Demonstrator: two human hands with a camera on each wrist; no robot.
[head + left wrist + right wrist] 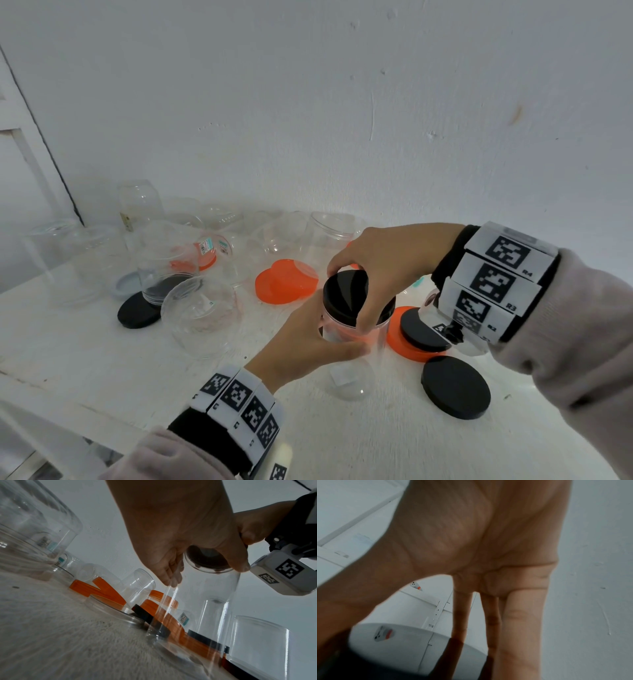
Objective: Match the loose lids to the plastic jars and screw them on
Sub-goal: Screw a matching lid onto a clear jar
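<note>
A tall clear plastic jar stands upright near the middle of the white table. My left hand wraps around its upper body. A black lid sits on the jar's mouth, and my right hand grips that lid's rim from above with thumb and fingers. The left wrist view shows the jar from low down, with the lid's dark underside under my right hand's fingers. In the right wrist view the glossy lid top lies beneath my fingers.
Loose black lids and orange lids lie around the jar. Several open clear jars crowd the back and left. A grey lid lies at the left. The wall runs right behind.
</note>
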